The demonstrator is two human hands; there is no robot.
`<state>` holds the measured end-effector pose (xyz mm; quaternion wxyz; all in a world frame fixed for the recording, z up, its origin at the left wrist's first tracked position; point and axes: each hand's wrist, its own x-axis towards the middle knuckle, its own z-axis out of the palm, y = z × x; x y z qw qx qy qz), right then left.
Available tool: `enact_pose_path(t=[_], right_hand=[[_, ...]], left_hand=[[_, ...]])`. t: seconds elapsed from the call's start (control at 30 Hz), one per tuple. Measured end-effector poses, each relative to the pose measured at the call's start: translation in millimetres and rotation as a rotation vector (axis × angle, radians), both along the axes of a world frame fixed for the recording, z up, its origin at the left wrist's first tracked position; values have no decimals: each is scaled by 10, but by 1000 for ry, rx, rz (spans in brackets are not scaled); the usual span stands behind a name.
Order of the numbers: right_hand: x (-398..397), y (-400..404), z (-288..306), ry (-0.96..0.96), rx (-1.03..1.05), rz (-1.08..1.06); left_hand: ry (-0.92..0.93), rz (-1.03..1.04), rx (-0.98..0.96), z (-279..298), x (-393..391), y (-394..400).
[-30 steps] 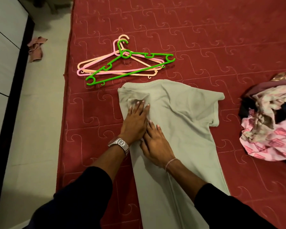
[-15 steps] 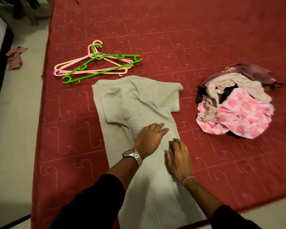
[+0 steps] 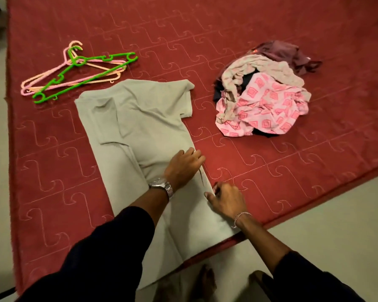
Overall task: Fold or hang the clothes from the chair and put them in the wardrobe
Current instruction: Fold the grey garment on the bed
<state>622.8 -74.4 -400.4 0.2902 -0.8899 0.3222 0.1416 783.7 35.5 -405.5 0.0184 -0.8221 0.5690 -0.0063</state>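
A: Risk flagged first. The grey T-shirt [image 3: 140, 136] is laid lengthwise on the red bedspread [image 3: 271, 29], with its hem end draped over the near bed edge. If the right side is pulled across too fast, that hanging end could be dragged to the floor and the left-side fold undone.

B: Cause noted. Anything else?

A: The sleeve by the collar is bunched; a crooked fold is likely if it is not flattened. The hangers [image 3: 79, 73] and the unsorted clothes pile [image 3: 264, 94] are kept well apart from the shirt, so no snagging is expected.

B: Hands?

A: The left hand [image 3: 183, 168] is pressed flat on the shirt near its right edge, fingers straight, nothing gripped. The right hand [image 3: 226, 201] is set at the same edge, nearer the hem, fingers curled; the edge appears pinched, though blur is noted. The shirt lies directly beneath both.
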Motion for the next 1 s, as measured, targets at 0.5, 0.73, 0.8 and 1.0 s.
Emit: enact_pose_path(t=[0.5,0.73,0.8,1.0], right_hand=[[-515,472,314,-310,-430,209],[-460,917,367,-152,-443,542],[-443,1054,335,-130,-401,614],[-500,1287,143,11,-400,781]], left_hand=[[-99,-47,33,410,398,210],[-181,-38,112,466,461,840],[-172,7,163,401,434,1032],[-115,169,241,221,300,1335]])
